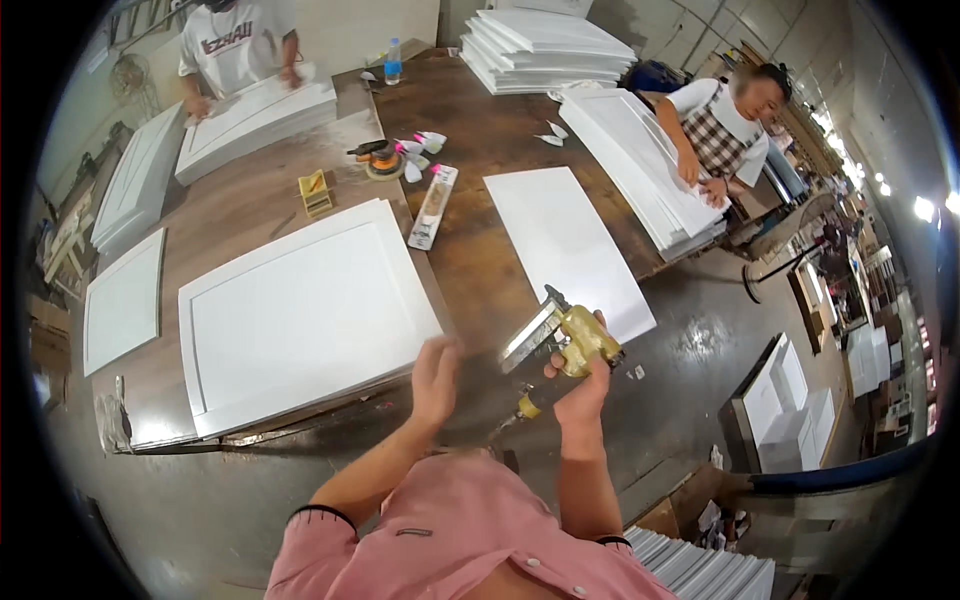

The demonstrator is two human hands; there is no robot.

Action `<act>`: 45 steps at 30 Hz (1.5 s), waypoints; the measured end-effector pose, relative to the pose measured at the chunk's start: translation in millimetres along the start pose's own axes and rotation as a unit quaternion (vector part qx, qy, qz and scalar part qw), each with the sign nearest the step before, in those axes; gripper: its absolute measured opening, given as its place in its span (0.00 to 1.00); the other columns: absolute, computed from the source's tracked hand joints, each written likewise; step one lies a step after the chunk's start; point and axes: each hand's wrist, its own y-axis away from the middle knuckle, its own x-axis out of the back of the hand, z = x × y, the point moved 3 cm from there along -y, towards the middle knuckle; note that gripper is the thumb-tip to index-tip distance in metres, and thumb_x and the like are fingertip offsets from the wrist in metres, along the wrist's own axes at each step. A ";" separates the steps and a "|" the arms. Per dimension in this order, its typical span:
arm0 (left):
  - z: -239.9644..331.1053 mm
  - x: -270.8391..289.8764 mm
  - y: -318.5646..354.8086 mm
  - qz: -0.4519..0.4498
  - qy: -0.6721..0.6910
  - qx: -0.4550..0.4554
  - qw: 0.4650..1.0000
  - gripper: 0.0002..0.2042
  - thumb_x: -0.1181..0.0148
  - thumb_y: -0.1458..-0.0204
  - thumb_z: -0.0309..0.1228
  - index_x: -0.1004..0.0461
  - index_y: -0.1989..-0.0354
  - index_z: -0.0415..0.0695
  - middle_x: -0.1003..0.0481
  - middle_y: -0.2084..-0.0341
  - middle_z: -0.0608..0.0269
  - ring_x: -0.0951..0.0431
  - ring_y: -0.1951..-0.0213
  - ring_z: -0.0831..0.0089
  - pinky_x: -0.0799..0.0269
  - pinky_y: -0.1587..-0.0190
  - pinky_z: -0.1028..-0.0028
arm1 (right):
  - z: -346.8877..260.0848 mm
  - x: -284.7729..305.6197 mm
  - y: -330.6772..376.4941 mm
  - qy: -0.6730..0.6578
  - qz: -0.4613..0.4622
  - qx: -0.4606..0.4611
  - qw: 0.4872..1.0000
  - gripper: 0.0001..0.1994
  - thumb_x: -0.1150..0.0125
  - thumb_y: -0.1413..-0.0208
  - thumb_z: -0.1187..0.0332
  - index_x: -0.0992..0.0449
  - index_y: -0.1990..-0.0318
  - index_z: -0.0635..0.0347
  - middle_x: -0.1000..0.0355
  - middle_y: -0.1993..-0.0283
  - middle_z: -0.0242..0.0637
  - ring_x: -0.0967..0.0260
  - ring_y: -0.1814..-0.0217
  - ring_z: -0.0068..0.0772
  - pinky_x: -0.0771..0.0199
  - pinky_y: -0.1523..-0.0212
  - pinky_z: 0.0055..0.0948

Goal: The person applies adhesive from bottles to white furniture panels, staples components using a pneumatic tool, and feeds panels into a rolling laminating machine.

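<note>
Fingers of the right hand [583,392] wrap shut around the handle of a brass-coloured pneumatic tool [565,342], whose metal magazine juts up and to the left out of that grip. The tool hangs in the air just off the near right edge of the tabletop [470,270], near a flat white sheet [565,245]. The left hand [433,378] is blurred, open and holding nothing, and it hovers just left of the tool at the near right corner of a white framed panel [305,315]. Farther off lie a sander [383,160] and stacked white panels [545,50].
</note>
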 end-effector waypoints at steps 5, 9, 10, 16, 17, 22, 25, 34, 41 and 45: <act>-31.2 74.5 40.4 0.054 -0.070 0.115 0.989 0.09 0.46 0.35 0.30 0.23 0.62 0.38 0.24 0.70 0.68 0.27 0.65 0.79 0.31 0.59 0.76 | 59.0 -10.0 -76.4 0.317 -0.007 -0.028 0.948 0.35 0.36 0.46 0.74 0.41 0.29 0.52 0.29 0.56 0.33 0.32 0.66 0.24 0.30 0.69 0.27; -35.1 98.8 48.8 0.040 -0.055 0.117 0.991 0.10 0.45 0.37 0.28 0.22 0.56 0.34 0.22 0.68 0.63 0.24 0.64 0.78 0.29 0.58 0.77 | 132.5 -34.3 -133.5 0.638 -0.066 0.094 0.762 0.40 0.31 0.53 0.72 0.41 0.30 0.59 0.29 0.45 0.48 0.30 0.46 0.43 0.26 0.49 0.37; -37.9 102.0 47.3 0.038 -0.058 0.115 0.991 0.10 0.45 0.37 0.28 0.22 0.56 0.35 0.21 0.68 0.63 0.24 0.63 0.78 0.28 0.57 0.77 | 147.3 -47.8 -142.8 0.689 -0.060 0.107 0.714 0.39 0.32 0.53 0.71 0.40 0.30 0.60 0.31 0.42 0.52 0.32 0.40 0.49 0.28 0.43 0.40; -39.7 87.8 16.3 -0.021 -0.080 0.106 0.991 0.09 0.43 0.38 0.27 0.20 0.58 0.36 0.19 0.64 0.61 0.23 0.62 0.77 0.27 0.57 0.76 | 203.2 -24.4 -178.4 0.565 -0.038 0.120 0.816 0.27 0.34 0.48 0.66 0.28 0.40 0.61 0.30 0.40 0.53 0.36 0.35 0.55 0.36 0.35 0.44; -38.6 86.7 15.5 -0.028 -0.102 0.113 0.988 0.09 0.43 0.38 0.28 0.20 0.58 0.36 0.19 0.64 0.61 0.23 0.62 0.77 0.27 0.57 0.76 | 196.5 -17.0 -172.4 0.557 0.001 0.126 0.821 0.26 0.34 0.49 0.66 0.27 0.40 0.61 0.30 0.41 0.53 0.36 0.35 0.55 0.36 0.35 0.44; -28.9 54.5 12.4 -0.121 -0.101 0.159 0.975 0.09 0.42 0.38 0.28 0.20 0.58 0.35 0.19 0.65 0.59 0.21 0.63 0.76 0.26 0.57 0.76 | 105.8 110.4 -101.3 0.607 0.315 0.272 0.677 0.23 0.33 0.49 0.69 0.25 0.44 0.60 0.31 0.39 0.48 0.36 0.36 0.51 0.37 0.34 0.43; -36.4 34.4 14.2 -0.141 -0.142 0.126 0.972 0.09 0.42 0.39 0.28 0.21 0.58 0.34 0.19 0.64 0.57 0.20 0.62 0.75 0.25 0.56 0.74 | 88.9 203.0 -80.6 0.455 0.457 0.126 0.754 0.21 0.34 0.45 0.67 0.26 0.43 0.58 0.32 0.37 0.43 0.37 0.35 0.45 0.37 0.34 0.40; -63.8 -141.3 27.4 -0.188 -0.180 0.110 0.959 0.09 0.44 0.39 0.27 0.21 0.57 0.33 0.20 0.67 0.60 0.20 0.64 0.71 0.24 0.57 0.73 | 57.2 254.1 -98.2 0.026 0.188 -0.149 0.971 0.17 0.37 0.38 0.54 0.22 0.49 0.54 0.27 0.66 0.28 0.31 0.65 0.22 0.32 0.69 0.25; -69.1 -339.5 100.4 -0.351 -0.271 0.034 0.896 0.11 0.41 0.41 0.32 0.20 0.62 0.35 0.18 0.70 0.58 0.19 0.65 0.74 0.25 0.60 0.73 | -75.1 426.7 -49.7 0.000 0.206 -0.065 0.976 0.19 0.39 0.35 0.58 0.21 0.49 0.67 0.22 0.57 0.33 0.27 0.57 0.25 0.26 0.55 0.28; -76.8 -455.2 124.7 -0.437 -0.333 0.048 0.834 0.15 0.42 0.40 0.38 0.23 0.68 0.36 0.22 0.73 0.56 0.25 0.67 0.72 0.28 0.65 0.67 | -154.1 614.1 0.5 0.097 0.267 -0.068 0.956 0.18 0.42 0.33 0.59 0.22 0.47 0.67 0.22 0.53 0.31 0.27 0.53 0.23 0.28 0.51 0.26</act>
